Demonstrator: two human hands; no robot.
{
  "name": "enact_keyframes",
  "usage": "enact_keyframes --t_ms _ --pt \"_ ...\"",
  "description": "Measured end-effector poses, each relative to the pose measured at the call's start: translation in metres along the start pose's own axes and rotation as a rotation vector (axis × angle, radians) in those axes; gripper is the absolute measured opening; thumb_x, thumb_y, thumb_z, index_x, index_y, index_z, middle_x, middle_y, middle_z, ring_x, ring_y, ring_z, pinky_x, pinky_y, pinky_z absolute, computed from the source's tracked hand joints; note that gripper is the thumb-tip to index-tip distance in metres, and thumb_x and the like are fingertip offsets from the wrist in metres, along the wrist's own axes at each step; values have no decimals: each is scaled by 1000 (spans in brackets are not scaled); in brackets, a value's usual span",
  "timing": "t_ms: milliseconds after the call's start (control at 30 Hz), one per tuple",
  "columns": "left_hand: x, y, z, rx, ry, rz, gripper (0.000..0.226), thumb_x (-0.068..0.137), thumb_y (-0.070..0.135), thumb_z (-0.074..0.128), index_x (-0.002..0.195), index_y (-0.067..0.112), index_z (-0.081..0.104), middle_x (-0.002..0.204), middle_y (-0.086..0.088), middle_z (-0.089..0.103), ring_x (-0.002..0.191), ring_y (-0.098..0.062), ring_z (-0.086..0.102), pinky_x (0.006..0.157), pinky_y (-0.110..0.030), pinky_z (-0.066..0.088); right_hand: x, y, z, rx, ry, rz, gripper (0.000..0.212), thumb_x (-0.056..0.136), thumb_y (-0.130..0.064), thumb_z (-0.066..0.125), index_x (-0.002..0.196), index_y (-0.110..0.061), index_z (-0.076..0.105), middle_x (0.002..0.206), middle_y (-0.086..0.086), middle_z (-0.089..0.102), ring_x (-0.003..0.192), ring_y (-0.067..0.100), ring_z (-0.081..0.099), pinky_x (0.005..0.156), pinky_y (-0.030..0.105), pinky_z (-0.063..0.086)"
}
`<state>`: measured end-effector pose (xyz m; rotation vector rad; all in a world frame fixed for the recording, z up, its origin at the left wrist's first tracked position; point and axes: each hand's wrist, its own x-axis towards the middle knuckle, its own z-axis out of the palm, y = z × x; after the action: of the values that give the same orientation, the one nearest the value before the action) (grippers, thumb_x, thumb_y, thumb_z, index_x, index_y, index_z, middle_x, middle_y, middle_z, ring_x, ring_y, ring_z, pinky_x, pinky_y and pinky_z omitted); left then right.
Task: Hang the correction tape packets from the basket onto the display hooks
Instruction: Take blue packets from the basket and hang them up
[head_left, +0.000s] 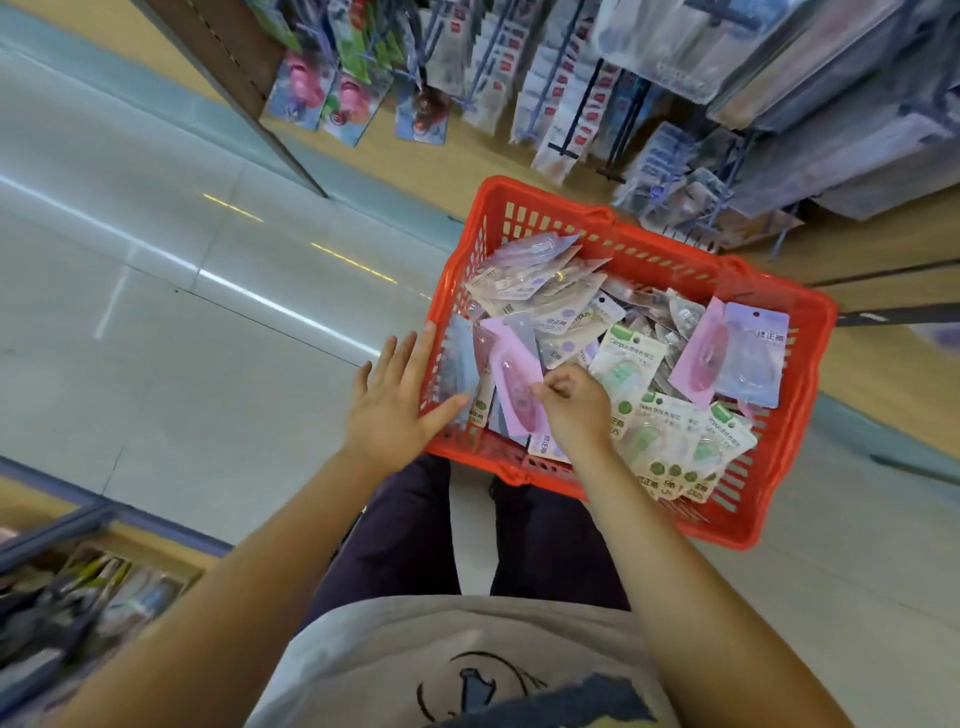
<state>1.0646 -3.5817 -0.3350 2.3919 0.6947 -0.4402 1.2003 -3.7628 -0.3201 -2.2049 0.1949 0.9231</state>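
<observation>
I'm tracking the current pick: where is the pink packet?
The pink packet lies at the basket's near-left corner, pinched by the right hand, with the left hand just beside it.

Glossy pale tiled floor (156, 291), wooden shelf upright (228, 67), blurred stationery bin (88, 587) lower left

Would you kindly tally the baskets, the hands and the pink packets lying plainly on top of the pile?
red basket: 1
hands, left hand and right hand: 2
pink packets plainly on top: 2, one pinched by the right hand, one further right
Total: 5
</observation>
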Motion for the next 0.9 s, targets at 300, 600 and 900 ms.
enact_keyframes --t_ms 300,600,900 --pt "-5 5 -1 -127 -54 -53 100 83 82 31 165 31 5 169 -5 26 158 -29 15 123 -54 20 0 3 -16 106 60 122 11 89 -6 70 97 -11 65 102 0 69 85 6 62 68 14 43" --pt "-7 12 6 -252 -49 -66 99 86 83 35 165 34 1 158 -10 41 144 -38 41 112 -65 40 -12 -6 16 120 -142 70 29 86 -29 79 108 -15 65 98 -4 66 88 13 62 67 22 44" --pt "-11 9 8 -336 -51 -51 100 85 86 39 163 39 -2 156 -7 43 141 -34 47 107 -63 47 -8 -6 34 4 -146 56 93 79 -31 86 152 -11 31 152 8 42 140 25 41 96 25 32"
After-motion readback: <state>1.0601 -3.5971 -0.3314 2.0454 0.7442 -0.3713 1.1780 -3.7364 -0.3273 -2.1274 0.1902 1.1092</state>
